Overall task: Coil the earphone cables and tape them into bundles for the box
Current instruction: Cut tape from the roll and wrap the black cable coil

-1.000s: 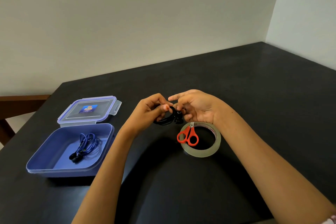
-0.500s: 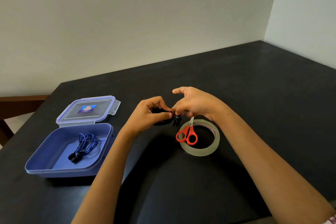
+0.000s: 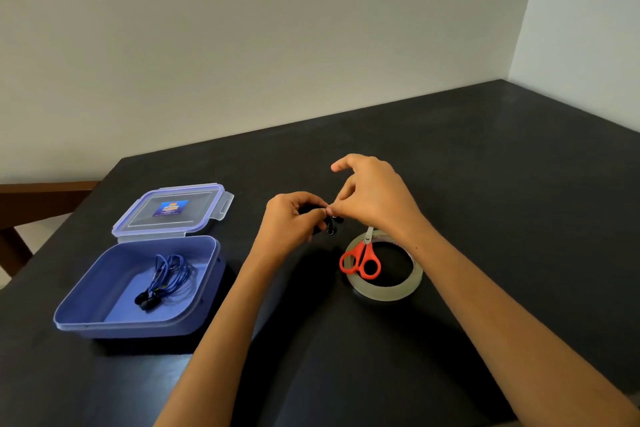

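Head view:
- We locate the left hand (image 3: 294,220) near the middle of the black table (image 3: 502,184). Its fingers are curled round the black earphones (image 3: 330,229).
- Most of the black cable is hidden inside that hand. Two earbuds hang out below the fingertips, at 5 o'clock from the knuckles.
- The right hand (image 3: 375,199) meets the left hand from 3 o'clock. Its thumb and one finger are pressed together in a pinch at the black earphones, fingertip to fingertip with the left hand. We cannot tell whether anything else lies in that pinch.
- The right index finger is raised and hooked, pointing to 9 o'clock, apart from the pinching fingers.
- The tape roll (image 3: 384,291) lies flat on the table at 5 o'clock from the hands, partly under the right wrist.
- The red-handled scissors (image 3: 362,260) rest across the tape roll, handles at 7 o'clock and blades at 12 o'clock.
- The open blue box (image 3: 104,321) stands at 8 o'clock from the hands, well apart from them.
- The blue earphone bundle (image 3: 169,279) lies coiled inside the box, its dark earbuds at the 7 o'clock end.
- The lid (image 3: 173,210) lies flat at 12 o'clock from the box, touching its rim.
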